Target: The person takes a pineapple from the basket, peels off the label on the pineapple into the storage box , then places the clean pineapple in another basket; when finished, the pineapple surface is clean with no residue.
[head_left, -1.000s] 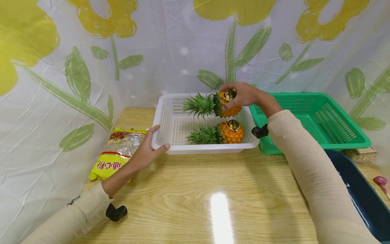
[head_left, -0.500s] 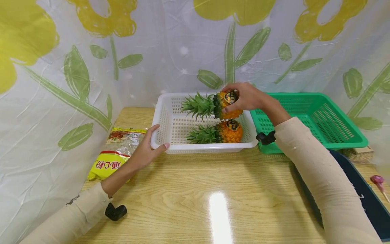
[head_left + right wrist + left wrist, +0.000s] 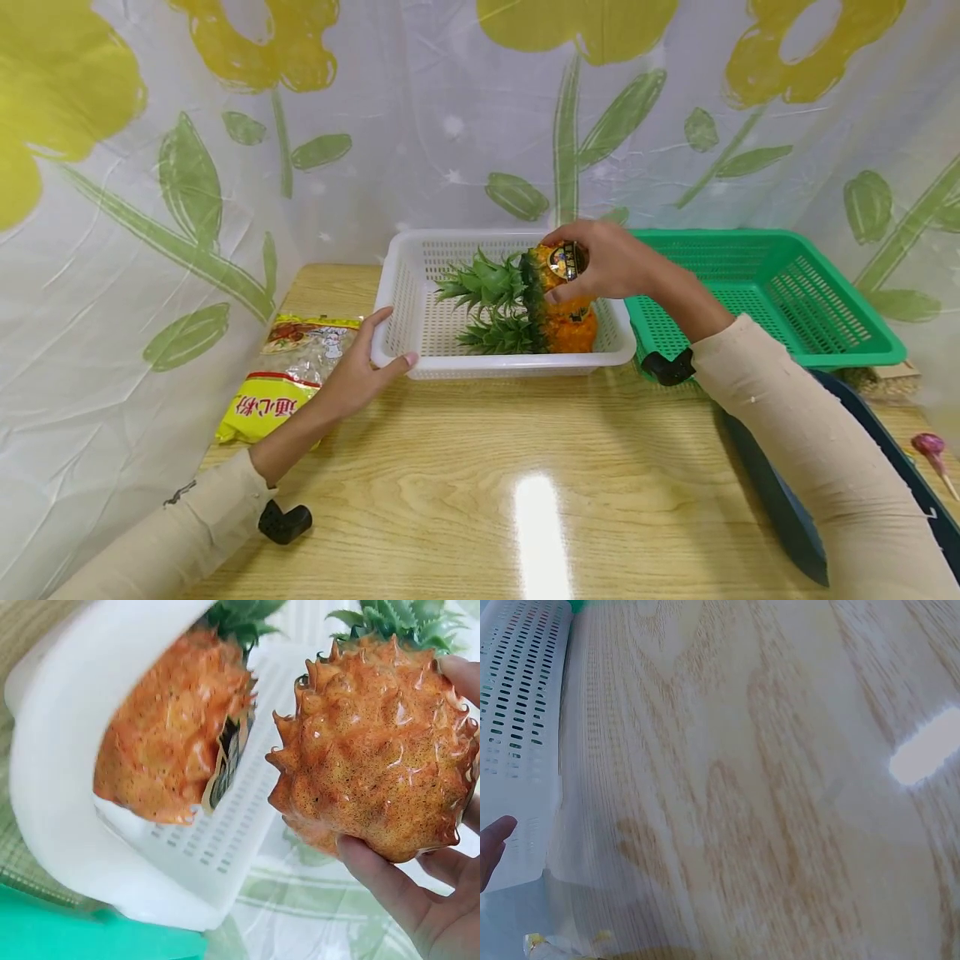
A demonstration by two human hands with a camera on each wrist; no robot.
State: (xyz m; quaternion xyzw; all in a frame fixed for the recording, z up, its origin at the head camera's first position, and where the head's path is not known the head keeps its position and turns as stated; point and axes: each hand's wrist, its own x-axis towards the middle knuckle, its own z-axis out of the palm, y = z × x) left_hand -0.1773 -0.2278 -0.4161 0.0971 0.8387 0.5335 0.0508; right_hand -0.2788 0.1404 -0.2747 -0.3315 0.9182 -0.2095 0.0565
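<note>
Flower-printed plastic sheeting hangs behind a glossy wooden table (image 3: 480, 467), on which a white basket (image 3: 397, 308) and a green basket (image 3: 825, 333) are set side by side. One pineapple (image 3: 558, 271) is gripped by the right hand (image 3: 611, 258), fingers curled round its body, and is held raised over the white basket's right part with its crown pointing left. A second pineapple (image 3: 566, 327) lies on the white basket's floor, directly beneath. The white basket's near left corner is clasped by the left hand (image 3: 363, 371). A pasta packet (image 3: 281, 379) lies beside that hand. Judged from this, one fruit is lifted out, one is left inside, and nothing is seen in the green basket.
</note>
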